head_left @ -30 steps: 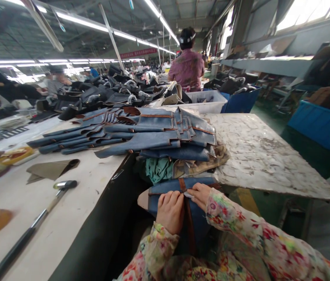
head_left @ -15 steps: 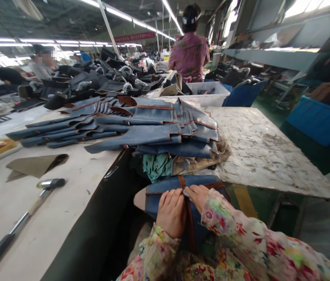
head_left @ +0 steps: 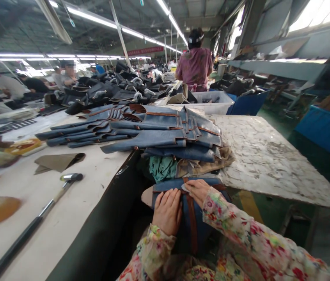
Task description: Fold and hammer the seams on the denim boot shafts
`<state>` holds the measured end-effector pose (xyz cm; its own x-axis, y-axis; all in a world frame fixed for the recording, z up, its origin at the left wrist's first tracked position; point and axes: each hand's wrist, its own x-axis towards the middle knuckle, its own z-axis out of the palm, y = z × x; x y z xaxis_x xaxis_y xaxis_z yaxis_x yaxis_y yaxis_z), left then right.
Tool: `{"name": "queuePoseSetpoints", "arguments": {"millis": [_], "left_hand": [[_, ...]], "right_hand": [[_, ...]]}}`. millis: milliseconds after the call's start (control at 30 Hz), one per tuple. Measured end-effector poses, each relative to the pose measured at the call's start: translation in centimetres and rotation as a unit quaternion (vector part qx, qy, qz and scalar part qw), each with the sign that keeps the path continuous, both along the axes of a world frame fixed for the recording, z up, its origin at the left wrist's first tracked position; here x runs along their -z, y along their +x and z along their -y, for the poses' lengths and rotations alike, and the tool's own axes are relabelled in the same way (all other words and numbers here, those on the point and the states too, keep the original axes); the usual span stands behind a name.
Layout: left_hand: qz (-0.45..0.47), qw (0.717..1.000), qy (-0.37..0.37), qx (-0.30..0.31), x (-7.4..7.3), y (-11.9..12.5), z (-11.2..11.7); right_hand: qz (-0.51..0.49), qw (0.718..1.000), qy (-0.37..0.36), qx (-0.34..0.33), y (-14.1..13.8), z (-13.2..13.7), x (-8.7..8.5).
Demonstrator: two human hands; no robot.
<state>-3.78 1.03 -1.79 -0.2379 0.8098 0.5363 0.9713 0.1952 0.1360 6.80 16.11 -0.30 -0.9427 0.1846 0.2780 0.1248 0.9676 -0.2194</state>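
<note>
A blue leather piece with a brown strap down its middle lies on my lap, in front of the table. My left hand rests on it left of the strap, fingers together and pressed flat. My right hand pinches a small pale thing at the strap's top end; I cannot make out what it is. Both my sleeves are flowered cloth. Just beyond my hands lies a pile of blue leather pieces with brown edging, over teal cloth and tan pieces.
A hammer lies on the pale table at left, beside a folded olive piece. A stained board stretches right. Blue bins stand at right. A person in a pink top stands beyond, others sit far left among black bags.
My hands stay on the blue piece almost unmoved; the left hand's fingers lie a little flatter. The camera has tilted and shifted slightly, so the scene sits lower and further right.
</note>
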Motion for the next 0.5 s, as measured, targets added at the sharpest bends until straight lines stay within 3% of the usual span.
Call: {"name": "queuePoseSetpoints", "arguments": {"millis": [167, 367, 500], "left_hand": [[-0.016, 1.0, -0.002, -0.021, -0.3, -0.8, 1.1], [0.005, 1.0, -0.005, -0.029, 0.0, -1.2, 1.5], [0.0, 0.999, 0.013, -0.042, 0.1, -2.2, 2.1]], "right_hand": [[-0.002, 0.999, 0.007, -0.044, -0.2, 0.8, -0.3], [-0.017, 0.999, 0.014, -0.048, -1.8, 2.2, 1.2], [-0.012, 0.998, 0.01, -0.055, -3.2, 2.8, 1.3]]}}
